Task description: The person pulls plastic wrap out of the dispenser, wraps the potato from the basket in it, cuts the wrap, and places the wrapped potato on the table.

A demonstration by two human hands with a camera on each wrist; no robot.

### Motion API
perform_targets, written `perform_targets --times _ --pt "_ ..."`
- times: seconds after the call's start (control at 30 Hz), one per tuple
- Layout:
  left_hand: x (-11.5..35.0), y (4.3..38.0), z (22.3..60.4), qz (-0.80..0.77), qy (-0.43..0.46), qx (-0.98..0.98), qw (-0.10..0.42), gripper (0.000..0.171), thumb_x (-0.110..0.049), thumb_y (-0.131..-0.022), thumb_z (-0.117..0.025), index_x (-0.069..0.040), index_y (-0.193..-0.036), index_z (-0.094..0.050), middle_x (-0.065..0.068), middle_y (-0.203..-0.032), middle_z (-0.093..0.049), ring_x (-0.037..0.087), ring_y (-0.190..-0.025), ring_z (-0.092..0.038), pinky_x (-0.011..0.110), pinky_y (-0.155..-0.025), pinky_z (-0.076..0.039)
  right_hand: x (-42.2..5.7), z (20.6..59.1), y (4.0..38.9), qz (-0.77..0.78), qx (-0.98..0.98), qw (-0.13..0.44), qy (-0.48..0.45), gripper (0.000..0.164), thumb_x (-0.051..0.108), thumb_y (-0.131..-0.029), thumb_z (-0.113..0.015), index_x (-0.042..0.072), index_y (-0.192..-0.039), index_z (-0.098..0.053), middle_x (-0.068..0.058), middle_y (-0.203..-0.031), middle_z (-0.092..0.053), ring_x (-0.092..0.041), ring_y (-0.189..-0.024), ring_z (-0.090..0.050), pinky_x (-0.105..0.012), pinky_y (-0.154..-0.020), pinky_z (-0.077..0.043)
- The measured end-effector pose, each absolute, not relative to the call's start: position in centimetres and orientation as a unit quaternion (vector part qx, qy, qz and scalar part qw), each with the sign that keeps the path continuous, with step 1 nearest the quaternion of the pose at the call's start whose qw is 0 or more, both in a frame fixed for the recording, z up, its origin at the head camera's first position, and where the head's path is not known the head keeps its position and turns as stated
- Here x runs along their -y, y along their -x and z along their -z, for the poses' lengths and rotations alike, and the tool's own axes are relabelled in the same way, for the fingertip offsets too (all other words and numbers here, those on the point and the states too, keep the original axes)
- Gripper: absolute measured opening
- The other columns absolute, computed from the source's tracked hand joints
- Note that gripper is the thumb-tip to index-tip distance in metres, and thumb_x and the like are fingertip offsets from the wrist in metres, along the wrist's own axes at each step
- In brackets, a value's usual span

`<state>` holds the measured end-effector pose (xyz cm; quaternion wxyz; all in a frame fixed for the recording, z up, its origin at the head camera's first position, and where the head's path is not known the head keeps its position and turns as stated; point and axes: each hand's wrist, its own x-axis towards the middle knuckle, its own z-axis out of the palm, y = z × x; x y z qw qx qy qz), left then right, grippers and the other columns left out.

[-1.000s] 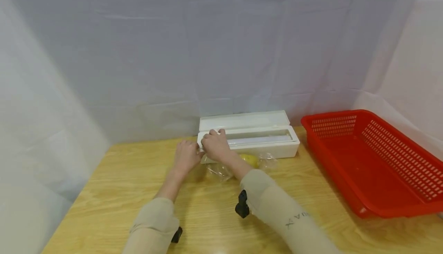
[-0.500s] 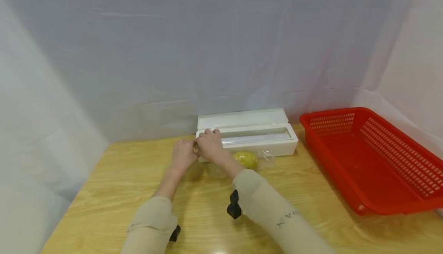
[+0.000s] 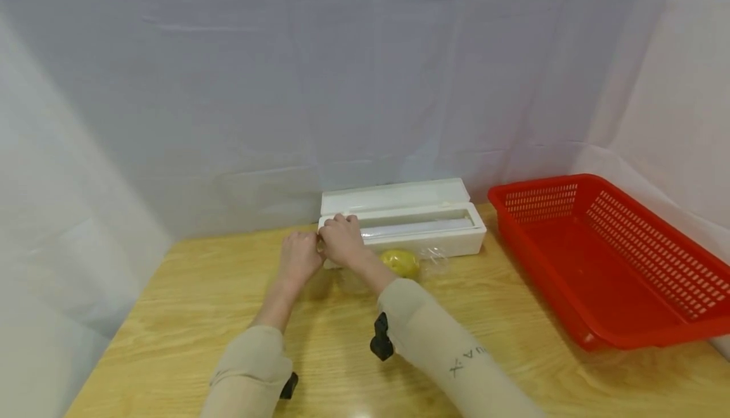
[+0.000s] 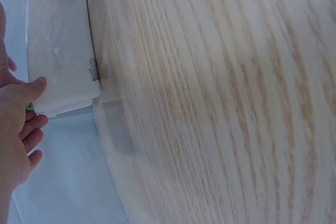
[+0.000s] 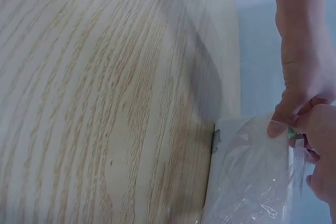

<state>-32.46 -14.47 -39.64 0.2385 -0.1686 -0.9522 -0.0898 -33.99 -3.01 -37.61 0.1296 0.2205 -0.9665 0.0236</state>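
Backdrop: pale, creased sheeting hangs behind the work and down both sides.
Tabletop: light wood-grain table, with the work gathered toward its far edge.
White box: a long white box sits at the back of the table, its raised lid leaning back along the rear edge.
Inside the box: a white roll lies lengthwise in the cavity, its left part hidden by fingers.
Clear film: wrinkled clear film covers part of the box's front and spreads over the table around the fruit.
Yellow fruit: a rounded yellow fruit lies in front of the box, film about it — whether it touches the box cannot be told.
Left hand: the left hand grasps the box's left end, thumb against the front face, other fingers bent beyond the end.
Right hand: the right hand is at that same end, fingers bent, close against the left; what it grasps cannot be told.
Green piece: a small green piece shows between the hands, mostly covered.
Sleeves: beige on both arms — dark lettering on the right sleeve.
Red basket: a red plastic basket with lattice sides stands right of the box.
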Motion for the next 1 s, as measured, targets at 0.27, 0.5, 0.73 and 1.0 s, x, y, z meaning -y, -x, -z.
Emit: perform_targets --times 0.27,0.5,0.73,1.0 --pt "15.0 32.5 39.4 0.104 0.183 0.951 0.227 0.028 -0.023 -0.071 -0.076 0.002 -0.078 -0.064 0.015 -0.073 -0.064 0.035 -0.071 -0.057 0.045 -0.065 -0.046 2.4 37.6 34.0 -0.014 0.969 0.105 -0.223 0.024 0.033 -0.088 -0.058 0.018 -0.106 -0.066 0.004 -0.102 -0.061 -0.016 -0.095 -0.051 -0.037 -0.084 -0.04" --pt "15.4 32.1 39.1 0.114 0.189 0.963 0.154 0.036 -0.03 -0.083 -0.068 0.002 -0.098 -0.065 0.016 -0.092 -0.067 0.034 -0.087 -0.057 0.045 -0.076 -0.044 -0.7 37.4 34.2 -0.043 0.964 0.11 -0.239 0.033 0.034 -0.096 -0.049 0.016 -0.121 -0.06 -0.003 -0.116 -0.06 -0.021 -0.107 -0.052 -0.041 -0.088 -0.043" --pt "15.6 32.0 38.5 0.112 0.209 0.957 0.166 0.029 -0.022 -0.087 -0.06 0.0 -0.105 -0.064 0.017 -0.099 -0.066 0.032 -0.093 -0.054 0.047 -0.086 -0.04 -4.8 36.4 35.1 -0.069 0.944 0.14 -0.29 0.026 0.025 -0.096 -0.049 0.012 -0.112 -0.066 -0.004 -0.108 -0.063 -0.023 -0.101 -0.054 -0.039 -0.085 -0.045" --pt "15.1 31.6 38.6 0.05 0.259 0.943 0.201 0.03 -0.027 -0.085 -0.065 -0.002 -0.102 -0.063 0.014 -0.101 -0.064 0.031 -0.097 -0.053 0.047 -0.09 -0.039 -9.7 35.8 34.7 -0.082 0.941 0.155 -0.289 0.023 0.02 -0.094 -0.054 0.01 -0.11 -0.067 -0.006 -0.108 -0.062 -0.026 -0.102 -0.053 -0.042 -0.084 -0.044"
